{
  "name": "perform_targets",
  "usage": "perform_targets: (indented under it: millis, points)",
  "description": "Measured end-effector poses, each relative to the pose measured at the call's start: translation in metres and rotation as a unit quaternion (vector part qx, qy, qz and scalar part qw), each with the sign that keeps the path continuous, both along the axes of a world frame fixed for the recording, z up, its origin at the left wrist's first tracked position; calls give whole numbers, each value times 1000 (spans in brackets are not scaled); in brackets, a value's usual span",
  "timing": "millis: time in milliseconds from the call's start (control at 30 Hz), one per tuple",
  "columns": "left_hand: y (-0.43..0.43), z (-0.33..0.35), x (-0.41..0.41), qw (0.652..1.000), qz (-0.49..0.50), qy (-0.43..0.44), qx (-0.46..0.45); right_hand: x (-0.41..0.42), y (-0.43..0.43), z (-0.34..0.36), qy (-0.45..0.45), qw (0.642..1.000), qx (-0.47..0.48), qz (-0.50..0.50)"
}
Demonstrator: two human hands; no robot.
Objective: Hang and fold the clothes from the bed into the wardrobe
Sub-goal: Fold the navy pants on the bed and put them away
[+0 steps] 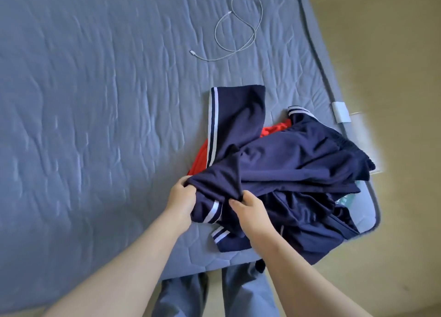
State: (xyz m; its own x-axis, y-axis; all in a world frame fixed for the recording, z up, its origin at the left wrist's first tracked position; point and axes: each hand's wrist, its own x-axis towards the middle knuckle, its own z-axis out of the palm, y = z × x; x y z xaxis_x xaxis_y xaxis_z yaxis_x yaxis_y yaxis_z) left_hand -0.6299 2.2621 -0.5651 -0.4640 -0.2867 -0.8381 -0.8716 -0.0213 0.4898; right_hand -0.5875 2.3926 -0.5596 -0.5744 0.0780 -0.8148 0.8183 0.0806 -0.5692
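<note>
Fingers (183,181), L hand (180,198) + R hand (251,213), pinch navy garment (286,154) on bed (95,102).

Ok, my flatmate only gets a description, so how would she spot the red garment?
Start at the blue quilted mattress; a clothes heap sits at its near right corner. The red garment lies under the navy garment, peeking out at its far and left sides. It alone is bright orange-red; its neighbours are navy with white stripes.

Head camera looks steeply down, close over the bed (95,102).
</note>
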Motion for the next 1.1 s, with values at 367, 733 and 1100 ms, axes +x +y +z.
perform_targets:
  millis: [367,733,1100]
  points:
    - [-132,15,53,982,140,-22,-129,24,-113,27,-56,975,-166,139]
    - [-14,-8,28,981,-160,72,-82,21,20,-23,-105,970,200,-87]
    - [70,-38,-5,791,-543,170,-228,-21,111,-31,-127,910,344,195]
